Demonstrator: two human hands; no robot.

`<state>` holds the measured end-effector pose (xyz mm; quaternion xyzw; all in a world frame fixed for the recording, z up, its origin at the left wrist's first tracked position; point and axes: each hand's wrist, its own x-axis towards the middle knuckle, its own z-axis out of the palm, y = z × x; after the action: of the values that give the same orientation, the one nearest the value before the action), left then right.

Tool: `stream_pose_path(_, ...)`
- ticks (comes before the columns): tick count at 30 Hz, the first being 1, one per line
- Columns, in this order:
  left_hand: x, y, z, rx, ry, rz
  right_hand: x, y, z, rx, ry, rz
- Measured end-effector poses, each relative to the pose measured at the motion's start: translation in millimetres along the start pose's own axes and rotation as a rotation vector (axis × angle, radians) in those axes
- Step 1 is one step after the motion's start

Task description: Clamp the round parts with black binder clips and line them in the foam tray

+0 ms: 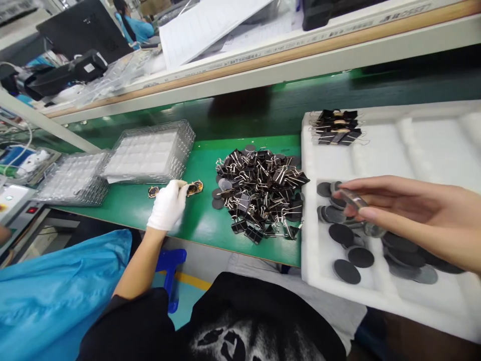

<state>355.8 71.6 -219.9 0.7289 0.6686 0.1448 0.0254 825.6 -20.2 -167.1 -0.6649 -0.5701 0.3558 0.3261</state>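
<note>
Your white-gloved left hand [168,204] touches a gold-and-black part [195,188] on the green counter [203,220], grip not discernible; your bare right hand [413,213] pinches a glossy piece [353,199] above matte round discs [361,256] in the foam tray [376,145].

Factory assembly-line workstation. Long green work surface [203,223] across centre, white shelf [300,62] above it loaded with paper sheets [210,25]. Bulk parts laid out: heap of binder clips [263,193], clear blister trays [150,153] at left, white foam tray [413,140] with black discs [361,256] at right. Another worker in blue [135,27] at upper left
</note>
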Motion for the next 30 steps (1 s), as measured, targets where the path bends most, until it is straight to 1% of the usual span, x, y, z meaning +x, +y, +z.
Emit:
stream_pose_path(2,7,8,2.4,-0.075,0.09,-0.067,1,-9,8,0.284,-0.133,0.081)
stream_pose_path(4,17,23,4.1,-0.166,0.141,-0.1,6,-18,18,0.572,-0.156,0.146)
stream_pose_path(5,22,33,3.9,-0.227,0.14,-0.102,9,-23,22,0.677,-0.166,0.167)
stream_pose_path(7,32,60,1.1,-0.416,0.082,-0.084,15,-30,30,0.799,-0.167,0.19)
stream_pose_path(9,39,95,-4.0,-0.668,-0.039,-0.039,18,-37,36,0.833,-0.162,0.161)
stream_pose_path(10,40,113,-6.5,-0.777,-0.109,0.001,19,-41,38,0.824,-0.16,0.124)
stream_pose_path(12,42,151,-9.9,-0.908,-0.252,0.087,18,-49,44,0.751,-0.162,0.029)
stream_pose_path(13,42,168,-10.6,-0.941,-0.3,0.128,18,-52,47,0.694,-0.151,-0.02)
stream_pose_path(15,42,197,-10.5,-0.962,-0.333,0.202,18,-57,53,0.586,-0.068,-0.107)
stream_pose_path(17,43,217,-9.6,-0.956,-0.332,0.267,20,-57,59,0.523,0.067,-0.161)
stream_pose_path(19,45,228,-8.3,-0.966,-0.339,0.297,25,-53,63,0.511,0.179,-0.178)
stream_pose_path(21,48,232,-6.4,-0.999,-0.366,0.297,31,-47,65,0.51,0.219,-0.171)
stream_pose_path(24,51,234,-1.2,-1.048,-0.41,0.309,39,-39,69,0.532,0.212,-0.14)
stream_pose_path(27,53,233,4.3,-1.04,-0.449,0.374,46,-35,75,0.623,0.187,-0.106)
stream_pose_path(29,56,232,4.9,-1.015,-0.514,0.416,49,-33,78,0.673,0.128,-0.088)
stream_pose_path(30,58,230,3.8,-1.008,-0.558,0.413,50,-32,77,0.671,0.103,-0.082)
